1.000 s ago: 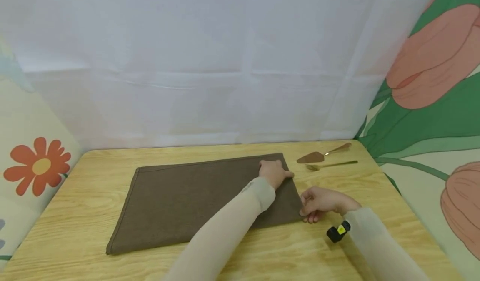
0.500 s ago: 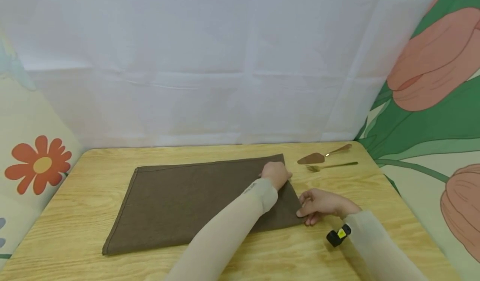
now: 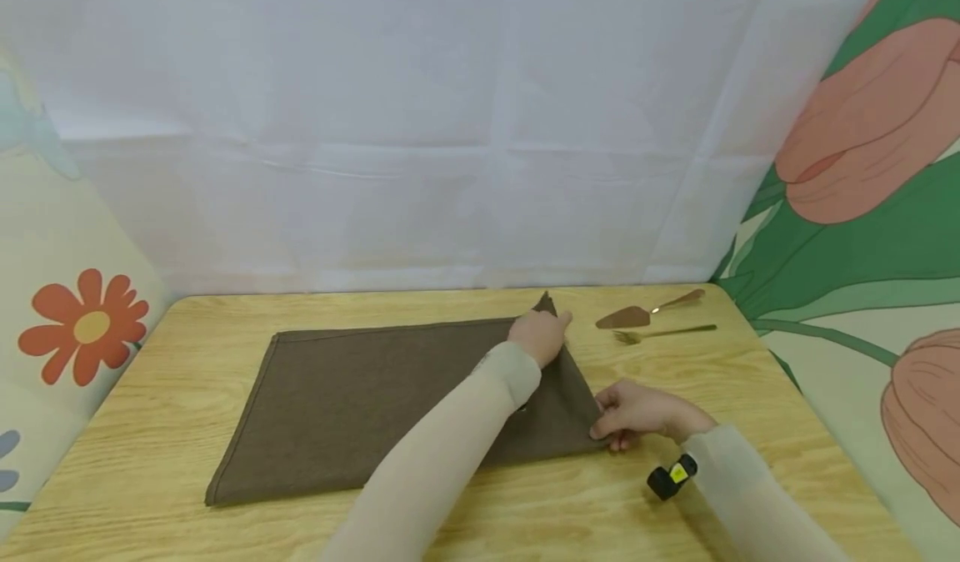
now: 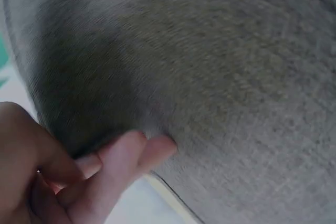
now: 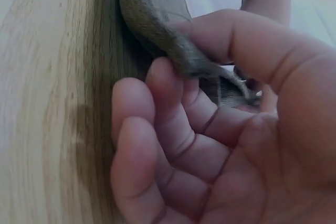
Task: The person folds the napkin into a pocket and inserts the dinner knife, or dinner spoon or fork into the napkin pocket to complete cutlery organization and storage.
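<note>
A folded brown cloth [image 3: 345, 403] lies long and flat across the table, its right end lifted. My left hand [image 3: 538, 335] pinches it near the far right corner, whose tip pokes up above the knuckles. In the left wrist view the thumb and fingers [image 4: 121, 166] meet at the edge of the cloth [image 4: 226, 77], which fills most of that picture. At the near right corner my right hand [image 3: 645, 412] grips the cloth. The right wrist view has the cloth's layered edge [image 5: 157, 30] between thumb and fingertips, with the other fingers [image 5: 134, 156] curled beneath.
Right of the cloth, a copper-coloured cake server [image 3: 626, 317] lies on the wooden table [image 3: 757, 395], with a fork [image 3: 667, 332] just nearer. A white curtain [image 3: 390, 170] hangs along the back edge. Flower-printed panels [image 3: 847, 287] stand on both sides.
My left hand has shifted a little left, raising the far right corner so it now stands up. The right hand has hardly moved, still holding the near corner. Server and fork lie unchanged.
</note>
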{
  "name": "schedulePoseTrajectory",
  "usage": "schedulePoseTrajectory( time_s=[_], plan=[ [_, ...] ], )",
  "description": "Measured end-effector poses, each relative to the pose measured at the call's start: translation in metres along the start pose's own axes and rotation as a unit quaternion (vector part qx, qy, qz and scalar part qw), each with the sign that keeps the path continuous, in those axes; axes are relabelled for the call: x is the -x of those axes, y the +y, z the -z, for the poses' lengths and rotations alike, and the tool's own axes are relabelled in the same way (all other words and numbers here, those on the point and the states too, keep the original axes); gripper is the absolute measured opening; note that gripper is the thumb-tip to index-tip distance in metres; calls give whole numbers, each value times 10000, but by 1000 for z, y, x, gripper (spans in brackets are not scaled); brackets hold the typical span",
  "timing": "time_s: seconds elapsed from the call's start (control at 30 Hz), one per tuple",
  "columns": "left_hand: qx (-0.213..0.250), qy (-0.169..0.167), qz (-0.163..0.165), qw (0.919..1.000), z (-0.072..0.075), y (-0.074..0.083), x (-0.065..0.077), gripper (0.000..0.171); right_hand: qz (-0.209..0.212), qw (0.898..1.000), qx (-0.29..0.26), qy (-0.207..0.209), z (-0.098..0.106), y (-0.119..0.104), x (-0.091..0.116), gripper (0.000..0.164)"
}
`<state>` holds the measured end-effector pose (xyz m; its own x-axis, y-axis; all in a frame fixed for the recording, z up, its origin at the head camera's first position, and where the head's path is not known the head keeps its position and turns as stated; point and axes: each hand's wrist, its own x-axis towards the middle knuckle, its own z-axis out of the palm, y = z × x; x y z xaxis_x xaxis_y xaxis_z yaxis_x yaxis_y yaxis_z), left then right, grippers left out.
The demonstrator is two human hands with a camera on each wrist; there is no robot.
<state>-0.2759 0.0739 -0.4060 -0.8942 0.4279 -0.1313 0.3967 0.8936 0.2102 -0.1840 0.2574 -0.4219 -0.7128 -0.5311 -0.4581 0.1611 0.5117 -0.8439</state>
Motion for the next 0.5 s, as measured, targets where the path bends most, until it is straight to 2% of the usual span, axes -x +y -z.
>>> schedulePoseTrajectory(
  time_s=[0.1, 0.13, 0.27, 0.3, 0.37, 0.5],
  plan=[
    [569, 74, -229, 9981, 3, -12, -2, 36, -22, 10000, -47, -14, -3, -3, 0, 7],
    [979, 129, -191, 9949, 4, -16, -1, 37, -33, 10000, -60, 0, -4, -4, 0, 8],
    [2304, 535, -40, 9716, 3, -31, -2, 28, -1, 9999, -134, 54, -8, -9, 0, 20],
    [2599, 635, -17, 9636, 3, -34, -2, 24, 47, 9999, -133, 91, -10, -11, 0, 23],
    [3255, 833, 31, 9418, 3, -40, -2, 18, 158, 9996, -159, 148, -13, -17, 0, 25],
    [4405, 953, 106, 8926, 10, -51, 1, 5, 527, 9976, -256, 362, -20, -28, 3, 21]
  ],
)
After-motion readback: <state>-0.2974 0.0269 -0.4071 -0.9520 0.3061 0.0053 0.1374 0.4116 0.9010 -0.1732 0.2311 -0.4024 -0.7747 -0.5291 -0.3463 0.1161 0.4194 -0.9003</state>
